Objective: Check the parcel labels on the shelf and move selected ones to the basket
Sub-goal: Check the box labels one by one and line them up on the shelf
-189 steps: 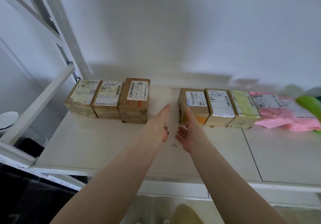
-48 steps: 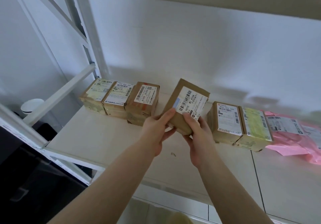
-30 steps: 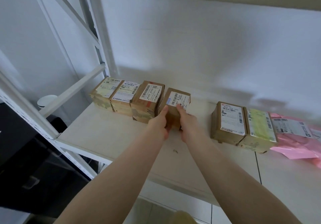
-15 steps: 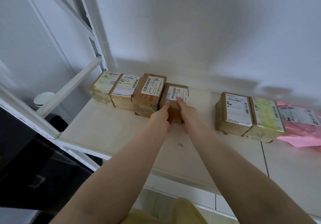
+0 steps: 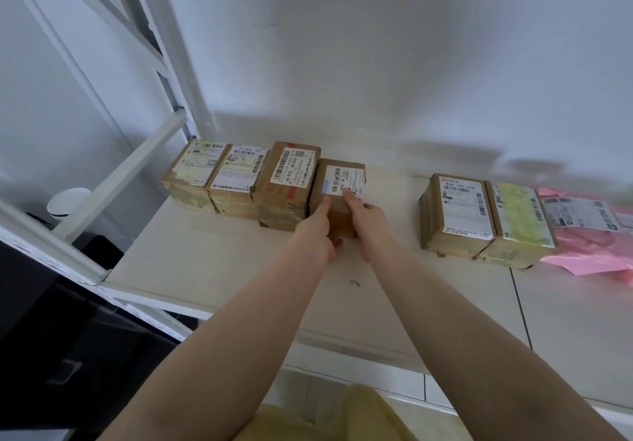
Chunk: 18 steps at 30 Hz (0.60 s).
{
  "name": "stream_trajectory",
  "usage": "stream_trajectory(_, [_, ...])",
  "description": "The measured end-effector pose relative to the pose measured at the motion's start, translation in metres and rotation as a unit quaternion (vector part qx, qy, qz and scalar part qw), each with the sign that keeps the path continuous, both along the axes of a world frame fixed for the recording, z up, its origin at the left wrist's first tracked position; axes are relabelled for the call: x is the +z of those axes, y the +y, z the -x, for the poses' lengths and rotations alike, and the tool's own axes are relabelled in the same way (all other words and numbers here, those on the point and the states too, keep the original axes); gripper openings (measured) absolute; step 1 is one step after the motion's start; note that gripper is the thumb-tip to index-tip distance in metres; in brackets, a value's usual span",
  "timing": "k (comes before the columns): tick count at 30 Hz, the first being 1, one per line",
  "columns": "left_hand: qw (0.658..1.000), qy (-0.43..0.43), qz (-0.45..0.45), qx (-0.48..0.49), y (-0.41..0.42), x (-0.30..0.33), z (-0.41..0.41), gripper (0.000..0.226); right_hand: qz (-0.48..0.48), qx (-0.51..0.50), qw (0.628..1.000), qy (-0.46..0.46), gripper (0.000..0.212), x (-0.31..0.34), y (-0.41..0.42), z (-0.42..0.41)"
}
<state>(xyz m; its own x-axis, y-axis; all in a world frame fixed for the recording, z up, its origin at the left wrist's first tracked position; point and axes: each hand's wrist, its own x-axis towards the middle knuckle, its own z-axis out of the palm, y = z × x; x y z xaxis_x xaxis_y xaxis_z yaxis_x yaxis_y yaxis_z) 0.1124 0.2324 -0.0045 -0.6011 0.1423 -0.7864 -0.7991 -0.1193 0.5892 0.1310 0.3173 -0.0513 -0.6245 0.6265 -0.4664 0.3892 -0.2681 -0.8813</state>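
A small brown parcel point(image 5: 342, 180) with a white barcode label stands on the white shelf point(image 5: 212, 262), pressed against the right side of a row of three brown parcels point(image 5: 239, 177). My left hand point(image 5: 317, 231) grips its left front edge and my right hand point(image 5: 366, 218) holds its right side, one finger on the label. Further right on the shelf lie a brown parcel point(image 5: 459, 214) with a white label, a parcel point(image 5: 520, 225) with a yellow-green label, and a pink mailer bag point(image 5: 589, 252). No basket is in view.
White shelf posts and a diagonal brace point(image 5: 120, 173) rise at the left. Below them sits a white round object point(image 5: 66, 201) over dark items. A white wall point(image 5: 376, 64) closes the shelf's back. A bare gap of shelf lies between the held parcel and the right-hand parcels.
I lifted this parcel from the right-hand group, tilted its label toward me, then set it down against the left row. Over the last half second both hands stay on it.
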Motion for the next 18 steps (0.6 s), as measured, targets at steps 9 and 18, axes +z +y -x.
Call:
stream_trajectory(9, [0.997, -0.027, -0.046, -0.049, 0.000, -0.003, -0.014, 0.043, 0.030, -0.014, 0.999, 0.009, 0.060, 0.013, -0.010, -0.023])
stream_trajectory(18, [0.983, -0.019, -0.068, -0.167, 0.024, -0.004, -0.049, 0.042, 0.126, -0.126, 0.984, 0.023, 0.045, 0.024, -0.008, -0.078])
